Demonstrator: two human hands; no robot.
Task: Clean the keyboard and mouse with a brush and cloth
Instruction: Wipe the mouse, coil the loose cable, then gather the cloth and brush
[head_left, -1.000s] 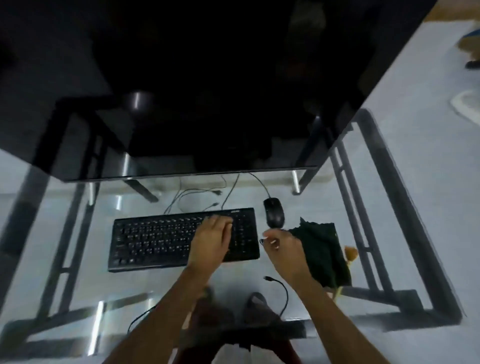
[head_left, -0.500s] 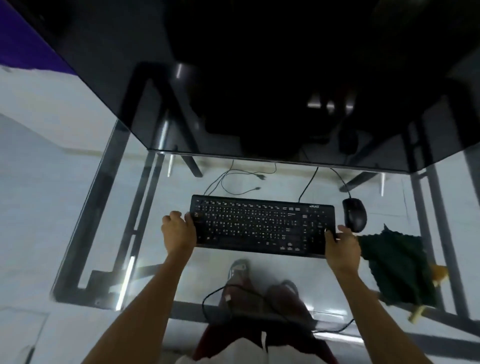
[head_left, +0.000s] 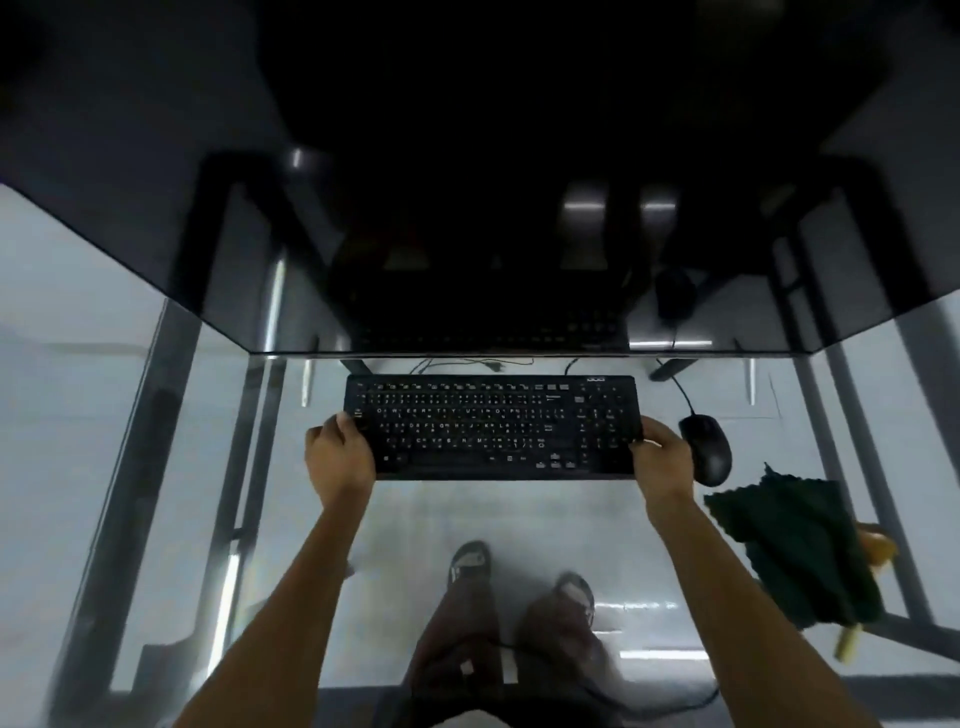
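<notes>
— Keyboard, black, wired, flat on the glass desk, straight ahead and just this side of the dark monitor.

— Hands?

— Left hand clamped on the left end, thumb up over the edge keys, remaining fingers tucked beneath and out of sight. Right hand clamped on the right end by the number pad, thumb over the top edge, fingers likewise hidden below.

— Lifted or resting?

— Cannot tell from above; level with the desk, square to the monitor's lower edge.

— Mouse?

— Black mouse just beside the right hand, on the glass, apart from the keyboard. Cable running away toward the monitor.

— Cloth?

— Dark green cloth, crumpled, near the right edge of the desk, closer in than the mouse and touching neither mouse nor keyboard.

— Brush?

— Only bits: a yellowish handle end poking out from under the cloth's near edge, something orange-brown at its far right side. Too covered to say which end is which.

— Anything else?

— Loose cable ends behind the keyboard. Through the glass: dark table frame, pale floor, two shoes and trouser legs below.
</notes>
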